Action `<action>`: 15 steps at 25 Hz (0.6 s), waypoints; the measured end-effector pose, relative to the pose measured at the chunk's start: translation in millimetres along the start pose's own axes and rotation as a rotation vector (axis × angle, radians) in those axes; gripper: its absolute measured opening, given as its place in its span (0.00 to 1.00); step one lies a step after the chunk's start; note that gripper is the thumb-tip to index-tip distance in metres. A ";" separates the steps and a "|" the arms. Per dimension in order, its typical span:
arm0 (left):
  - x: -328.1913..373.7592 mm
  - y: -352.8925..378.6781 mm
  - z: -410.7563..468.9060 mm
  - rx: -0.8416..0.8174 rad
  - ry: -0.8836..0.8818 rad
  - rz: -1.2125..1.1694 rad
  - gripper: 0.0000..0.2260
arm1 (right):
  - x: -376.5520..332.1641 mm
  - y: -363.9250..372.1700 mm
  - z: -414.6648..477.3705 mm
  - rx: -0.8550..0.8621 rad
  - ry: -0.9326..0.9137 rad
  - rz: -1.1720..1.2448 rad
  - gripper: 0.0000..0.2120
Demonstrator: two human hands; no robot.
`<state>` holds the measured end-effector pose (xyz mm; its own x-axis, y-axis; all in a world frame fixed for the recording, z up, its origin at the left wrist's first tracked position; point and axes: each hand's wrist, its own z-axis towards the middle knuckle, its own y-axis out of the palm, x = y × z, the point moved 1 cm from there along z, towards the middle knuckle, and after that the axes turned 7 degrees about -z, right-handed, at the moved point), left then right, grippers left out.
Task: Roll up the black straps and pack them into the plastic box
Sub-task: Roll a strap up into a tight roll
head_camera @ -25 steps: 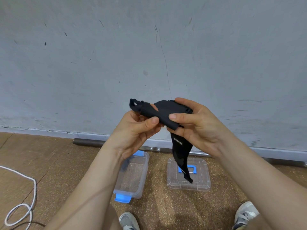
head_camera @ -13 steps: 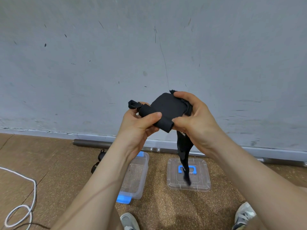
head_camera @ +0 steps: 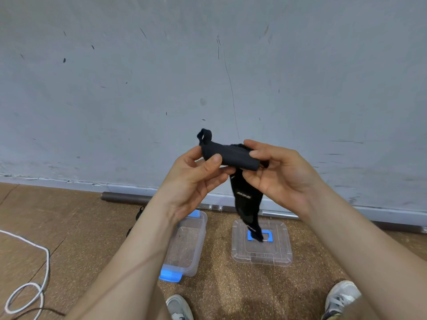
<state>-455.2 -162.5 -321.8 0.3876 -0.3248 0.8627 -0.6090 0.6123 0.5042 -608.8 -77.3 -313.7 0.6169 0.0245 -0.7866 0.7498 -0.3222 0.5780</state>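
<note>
As one end dangles (loose), strap [head_camera: 231, 155] sits pinched btw left grip [head_camera: 194, 179] & right grip [head_camera: 279, 176].

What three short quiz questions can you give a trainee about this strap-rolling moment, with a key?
1. True or false: the black strap is rolled up completely.
2. Where is the lid relative to the plastic box? A: closed on top of it. B: flat on the floor, to its right. C: leaning on the wall behind it.
3. Which holds the strap: the left hand, the right hand, or both?

Key
1. False: a loose tail hangs down from the roll.
2. B.
3. Both: each hand grips one end of the roll.
</note>
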 end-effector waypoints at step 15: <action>1.2 6.1 -1.2 -0.020 0.024 0.025 0.17 | 4.8 3.3 -0.6 0.015 0.055 0.072 0.14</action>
<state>-457.6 -158.3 -317.8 0.3889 -0.2921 0.8738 -0.6050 0.6343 0.4813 -603.2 -77.7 -315.4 0.6817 0.0525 -0.7298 0.6995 -0.3392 0.6290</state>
